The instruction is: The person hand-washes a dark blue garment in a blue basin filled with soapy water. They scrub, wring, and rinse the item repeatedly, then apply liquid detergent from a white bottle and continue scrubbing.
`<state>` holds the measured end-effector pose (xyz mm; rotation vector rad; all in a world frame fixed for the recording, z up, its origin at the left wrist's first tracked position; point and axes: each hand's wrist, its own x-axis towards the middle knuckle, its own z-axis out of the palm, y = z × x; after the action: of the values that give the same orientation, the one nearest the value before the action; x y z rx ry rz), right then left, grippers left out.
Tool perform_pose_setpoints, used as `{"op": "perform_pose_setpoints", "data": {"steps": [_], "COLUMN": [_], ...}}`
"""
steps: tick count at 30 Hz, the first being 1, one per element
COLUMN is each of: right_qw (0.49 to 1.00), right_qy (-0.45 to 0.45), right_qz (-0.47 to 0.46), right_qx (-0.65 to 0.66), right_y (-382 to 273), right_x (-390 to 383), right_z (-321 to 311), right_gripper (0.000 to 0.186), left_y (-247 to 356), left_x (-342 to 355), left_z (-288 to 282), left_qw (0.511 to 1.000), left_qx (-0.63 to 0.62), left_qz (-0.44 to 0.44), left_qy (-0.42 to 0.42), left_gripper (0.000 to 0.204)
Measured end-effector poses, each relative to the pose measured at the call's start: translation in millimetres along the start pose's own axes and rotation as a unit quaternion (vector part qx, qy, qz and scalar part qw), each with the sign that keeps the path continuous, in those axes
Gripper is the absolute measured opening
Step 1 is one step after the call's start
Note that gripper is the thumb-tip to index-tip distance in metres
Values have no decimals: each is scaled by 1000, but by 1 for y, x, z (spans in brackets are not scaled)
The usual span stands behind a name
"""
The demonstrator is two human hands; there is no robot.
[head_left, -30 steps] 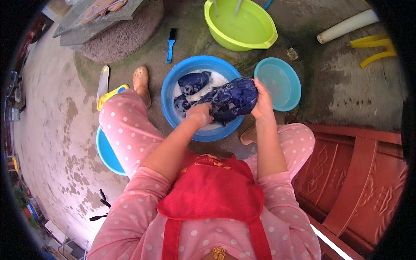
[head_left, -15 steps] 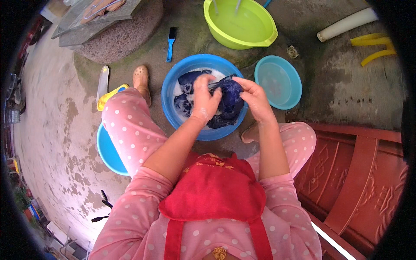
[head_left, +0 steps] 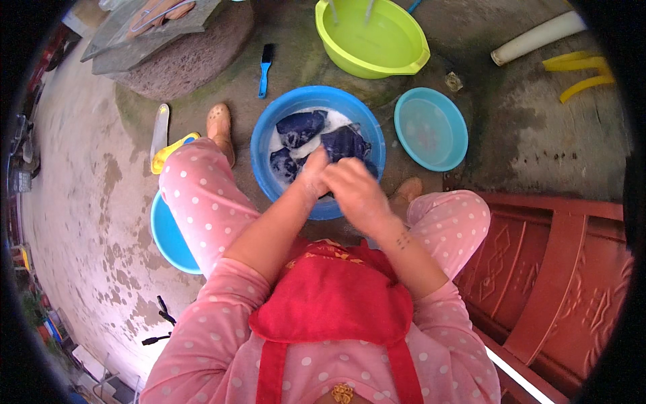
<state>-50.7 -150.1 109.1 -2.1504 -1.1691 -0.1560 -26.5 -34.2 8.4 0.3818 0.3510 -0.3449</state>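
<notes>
A round blue basin in front of me holds soapy water and wet dark blue cloth. My left hand is closed on the cloth over the near half of the basin, its fingers partly hidden. Right against it, my right hand is bent into a fist on the near part of the same cloth, slightly smeared by motion. Part of the cloth bulges up beyond my hands. Another dark blue piece lies in white foam at the far left of the basin.
A turquoise basin with cloudy water stands to the right, and a lime-green tub farther off. A blue brush lies beyond the basin. Beside my left leg are a blue basin and yellow-and-grey insoles. A red carved panel is at right.
My right hand has swung down and left, from the cloth's right side to against my left hand. My left hand has come nearer to me. The cloth has dropped lower into the basin.
</notes>
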Motion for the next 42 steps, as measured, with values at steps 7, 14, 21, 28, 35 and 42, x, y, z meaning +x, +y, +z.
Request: {"op": "perform_pose_setpoints", "data": {"steps": [7,14,21,28,35,42], "right_qw": [860,864,865,887,852,653], "right_qy": [165,45,156,60,70,253], "right_qz": [323,448,392,402,406,372], "right_qx": [358,227,272,220,323,609], "right_y": [17,69,80,84,82,94], "right_x": [-13,-18,-15,-25,-17,-12], "right_z": [0,16,-4,32,9,-29], "right_gripper": [21,28,22,26,12,7], "left_y": [18,19,29,31,41,45], "left_x": [-7,-9,-5,-3,2,1], "left_z": [4,22,13,12,6,13], "left_qw": [956,979,996,987,994,975], "left_qx": [-228,-183,-75,-124,-33,101], "left_qz": [14,0,28,42,98,156], "left_qy": [-184,-91,-47,-94,41,125], "left_gripper": [44,44,49,49,37,32]}}
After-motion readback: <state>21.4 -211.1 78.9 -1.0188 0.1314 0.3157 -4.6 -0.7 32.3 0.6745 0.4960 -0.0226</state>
